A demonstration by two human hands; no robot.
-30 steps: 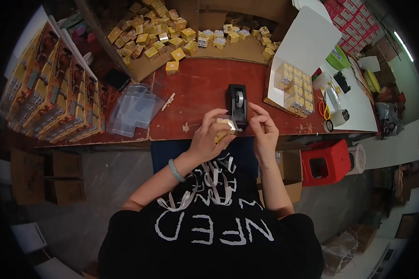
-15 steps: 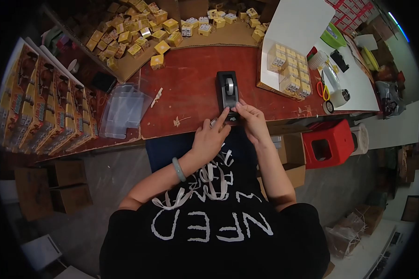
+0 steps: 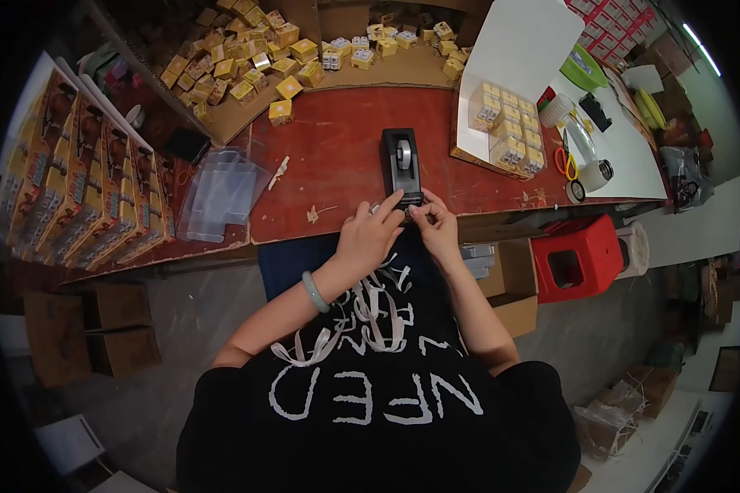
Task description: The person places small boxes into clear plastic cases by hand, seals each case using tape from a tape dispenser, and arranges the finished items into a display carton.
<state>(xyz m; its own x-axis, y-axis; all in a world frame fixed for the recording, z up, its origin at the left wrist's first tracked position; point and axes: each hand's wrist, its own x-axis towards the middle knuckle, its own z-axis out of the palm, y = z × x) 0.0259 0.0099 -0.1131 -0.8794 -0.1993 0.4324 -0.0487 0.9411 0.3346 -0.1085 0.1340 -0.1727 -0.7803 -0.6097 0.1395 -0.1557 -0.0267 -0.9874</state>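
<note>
Black plastic is right at the fingers on my feed: both hands meet at the near end of the tape dispenser [image 3: 391,174]. R hand [image 3: 441,236] has thumb and index close together there, narrow gap at most; can't tell if tape's btwn them. L hand [image 3: 368,241] is palm down w/ fingers bent, index reaching to the dispenser's edge. Sth small and shiny peeks out by those fingers, mostly hidden, so can't tell what L grips, if anything.

Dispenser sits near the front edge of the red tabletop [image 3: 329,148], roll of tape [image 3: 404,154] in it. To its right, an open box w/ a raised white lid [image 3: 514,53] holds rows of small yellow boxes [image 3: 514,131]; orange-handled scissors [image 3: 566,163] lie beyond. Left side: clear plastic trays [image 3: 220,195], then printed cartons [image 3: 82,168] standing in a row. Far side: loose yellow boxes heaped on cardboard [image 3: 370,77].
</note>
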